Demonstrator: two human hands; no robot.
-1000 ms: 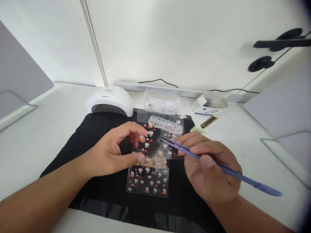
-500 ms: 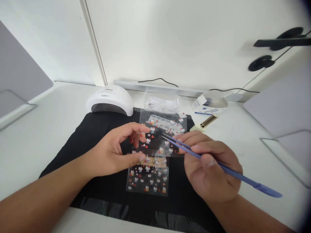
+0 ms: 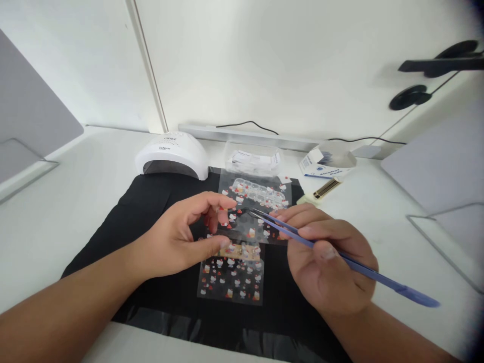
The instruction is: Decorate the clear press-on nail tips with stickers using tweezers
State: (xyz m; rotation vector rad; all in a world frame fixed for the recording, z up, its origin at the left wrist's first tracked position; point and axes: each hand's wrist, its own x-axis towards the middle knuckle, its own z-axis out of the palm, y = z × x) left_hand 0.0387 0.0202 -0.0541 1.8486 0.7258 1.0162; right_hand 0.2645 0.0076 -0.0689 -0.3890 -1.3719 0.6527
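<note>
My left hand [image 3: 181, 237] pinches a clear sticker sheet [image 3: 251, 217] printed with small cartoon cats, lifted and tilted above the black mat [image 3: 151, 201]. Thumb and forefinger grip its left edge. My right hand [image 3: 325, 262] holds blue tweezers [image 3: 340, 257], their thin tips at the sheet's upper middle, close to my left forefinger. A second sticker sheet [image 3: 232, 277] lies flat on the mat under my hands, with a tan strip across its top.
A white nail lamp [image 3: 172, 156] sits at the mat's back left. Behind the sheet are a clear compartment box [image 3: 257, 186], a clear tub of packets [image 3: 253, 159], a blue-and-white box [image 3: 321, 169] and a cream-coloured tool [image 3: 319, 192]. Grey dividers stand at both sides.
The held sheet has risen and swung slightly up and back. The tweezer tips stay at its upper middle. Both hands have barely shifted.
</note>
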